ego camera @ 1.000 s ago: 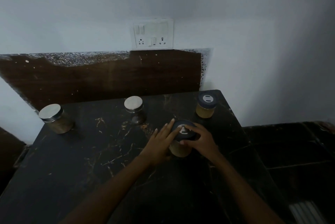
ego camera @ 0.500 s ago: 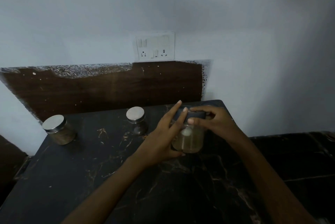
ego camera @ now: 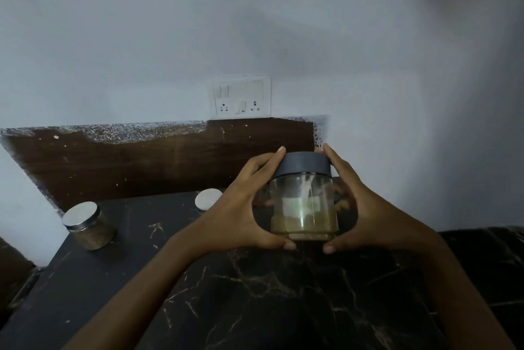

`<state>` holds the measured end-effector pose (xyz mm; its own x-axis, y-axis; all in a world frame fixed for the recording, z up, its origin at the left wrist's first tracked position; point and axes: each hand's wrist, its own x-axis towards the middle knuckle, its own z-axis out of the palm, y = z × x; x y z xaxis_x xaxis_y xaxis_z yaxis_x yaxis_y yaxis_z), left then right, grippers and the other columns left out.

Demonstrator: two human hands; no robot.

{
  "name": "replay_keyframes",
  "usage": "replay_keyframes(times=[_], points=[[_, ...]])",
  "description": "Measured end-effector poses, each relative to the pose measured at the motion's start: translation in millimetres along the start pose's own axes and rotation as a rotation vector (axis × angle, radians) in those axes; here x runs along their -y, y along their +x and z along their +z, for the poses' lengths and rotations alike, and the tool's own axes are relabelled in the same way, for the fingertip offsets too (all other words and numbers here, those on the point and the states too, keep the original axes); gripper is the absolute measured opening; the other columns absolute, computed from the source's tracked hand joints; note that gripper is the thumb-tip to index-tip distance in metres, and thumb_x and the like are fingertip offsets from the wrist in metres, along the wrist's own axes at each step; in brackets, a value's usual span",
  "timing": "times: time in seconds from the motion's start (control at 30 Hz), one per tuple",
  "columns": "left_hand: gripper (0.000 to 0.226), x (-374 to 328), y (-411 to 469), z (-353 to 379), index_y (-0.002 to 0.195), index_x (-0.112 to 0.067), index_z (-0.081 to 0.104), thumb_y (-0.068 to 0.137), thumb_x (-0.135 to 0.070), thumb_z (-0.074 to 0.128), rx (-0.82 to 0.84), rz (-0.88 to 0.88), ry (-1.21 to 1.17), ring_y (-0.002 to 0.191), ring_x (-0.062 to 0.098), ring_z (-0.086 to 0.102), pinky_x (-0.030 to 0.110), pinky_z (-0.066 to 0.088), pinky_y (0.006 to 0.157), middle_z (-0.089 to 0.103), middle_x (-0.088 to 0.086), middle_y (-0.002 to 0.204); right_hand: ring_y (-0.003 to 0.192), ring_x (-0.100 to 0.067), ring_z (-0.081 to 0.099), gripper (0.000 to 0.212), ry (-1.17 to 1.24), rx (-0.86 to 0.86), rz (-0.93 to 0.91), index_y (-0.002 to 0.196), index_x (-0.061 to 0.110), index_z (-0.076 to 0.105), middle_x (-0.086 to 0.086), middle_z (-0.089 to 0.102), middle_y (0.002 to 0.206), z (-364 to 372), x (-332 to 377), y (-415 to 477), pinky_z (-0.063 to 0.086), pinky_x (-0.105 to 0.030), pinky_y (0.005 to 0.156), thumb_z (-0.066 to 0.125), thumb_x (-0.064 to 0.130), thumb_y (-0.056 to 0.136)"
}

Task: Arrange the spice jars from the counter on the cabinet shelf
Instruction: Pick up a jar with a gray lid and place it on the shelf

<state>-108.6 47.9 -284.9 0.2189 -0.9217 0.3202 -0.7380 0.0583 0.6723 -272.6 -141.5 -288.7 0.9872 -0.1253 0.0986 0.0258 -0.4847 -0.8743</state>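
A clear spice jar [ego camera: 304, 207] with a dark lid and a low layer of yellowish powder is held upright in the air above the dark marble counter [ego camera: 255, 293]. My left hand [ego camera: 243, 207] grips its left side, thumb under the base and fingers up at the lid. My right hand [ego camera: 360, 207] mirrors this grip on the right side. A jar with a silver lid [ego camera: 86, 226] stands at the counter's back left. Only the silver lid of another jar [ego camera: 207, 198] shows behind my left hand. The cabinet shelf is out of view.
A brown backsplash panel [ego camera: 141, 162] runs along the wall behind the counter, with a white switch and socket plate [ego camera: 242, 97] above it. Dark floor tiles [ego camera: 487, 264] lie to the right of the counter.
Both hands have lifted the dark-lidded jar off the counter and now hold it by its sides. The view has tilted upward. The second dark-lidded jar is hidden behind the held jar.
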Motion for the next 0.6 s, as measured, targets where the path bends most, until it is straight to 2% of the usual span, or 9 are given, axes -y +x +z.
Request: replay_keyframes(times=[0.07,0.13,0.2,0.27,0.37,0.47,0.53,0.6], points=[[0.126,-2.5,-0.6,0.4,0.149,-0.035,0.001,0.058,-0.034,0.088,0.019,-0.010,-0.020,0.134,-0.011,0.018,0.004,0.030,0.100,0.012,-0.019,0.148,0.132,-0.010,0.036,0.128,-0.019,-0.054,-0.027,0.134,0.065,0.003,0.026,0.014,0.148,3.8,0.3,1.4,0.047,-0.034,0.100,0.091,0.036,0.047],[0.130,-5.8,-0.4,1.7,0.147,-0.039,-0.007,0.056,-0.048,0.085,0.044,-0.004,0.053,0.141,-0.005,0.004,0.017,0.027,0.109,-0.004,-0.024,0.152,0.130,-0.003,0.034,0.126,-0.083,-0.081,-0.054,0.136,0.061,0.004,0.030,0.015,0.143,6.6,1.8,3.1,0.048,-0.025,0.097,0.090,0.038,0.047],[0.130,-9.3,1.1,3.6,0.146,-0.041,-0.011,0.055,-0.057,0.081,0.066,0.016,0.159,0.142,-0.002,-0.001,0.027,0.023,0.112,-0.010,-0.028,0.151,0.127,0.006,0.032,0.124,-0.206,-0.090,-0.083,0.138,0.057,0.003,0.029,0.015,0.141,9.8,4.0,5.1,0.045,-0.015,0.094,0.088,0.043,0.048],[0.126,-11.8,1.8,4.6,0.146,-0.041,-0.006,0.057,-0.053,0.082,0.058,0.017,0.189,0.140,-0.001,0.008,0.027,0.029,0.112,0.000,-0.027,0.148,0.127,0.011,0.027,0.125,-0.278,-0.101,-0.096,0.139,0.055,0.000,0.029,0.013,0.141,11.7,7.3,6.5,0.042,-0.012,0.095,0.085,0.048,0.049],[0.123,-10.4,-1.3,2.6,0.148,-0.037,0.003,0.058,-0.041,0.087,0.004,0.026,0.086,0.136,-0.004,0.018,0.013,0.035,0.105,0.012,-0.023,0.144,0.131,0.012,0.021,0.129,-0.275,-0.077,-0.094,0.138,0.058,-0.008,0.034,0.003,0.144,8.6,8.8,4.3,0.037,-0.007,0.095,0.084,0.051,0.049],[0.121,-8.9,-6.1,0.0,0.148,-0.035,0.006,0.058,-0.036,0.087,-0.038,0.015,-0.013,0.134,-0.009,0.019,0.003,0.030,0.100,0.014,-0.022,0.145,0.134,0.001,0.024,0.129,-0.213,-0.051,-0.046,0.135,0.063,-0.008,0.037,0.006,0.144,4.5,10.4,0.9,0.037,-0.019,0.101,0.087,0.047,0.049],[0.123,-9.5,-8.0,-0.4,0.148,-0.034,0.002,0.059,-0.037,0.087,-0.014,0.003,-0.025,0.136,-0.010,0.015,0.004,0.029,0.101,0.009,-0.022,0.148,0.131,0.000,0.031,0.127,-0.212,-0.067,-0.043,0.136,0.062,-0.003,0.033,0.012,0.143,6.0,14.3,1.8,0.042,-0.026,0.102,0.087,0.044,0.049],[0.128,-11.5,-7.3,0.5,0.148,-0.035,-0.005,0.058,-0.045,0.085,0.025,-0.003,0.031,0.140,-0.006,0.005,0.018,0.030,0.109,-0.004,-0.024,0.151,0.125,0.007,0.033,0.123,-0.274,-0.092,-0.061,0.137,0.058,0.000,0.032,0.014,0.140,11.1,20.7,4.5,0.046,-0.023,0.095,0.085,0.044,0.049]])
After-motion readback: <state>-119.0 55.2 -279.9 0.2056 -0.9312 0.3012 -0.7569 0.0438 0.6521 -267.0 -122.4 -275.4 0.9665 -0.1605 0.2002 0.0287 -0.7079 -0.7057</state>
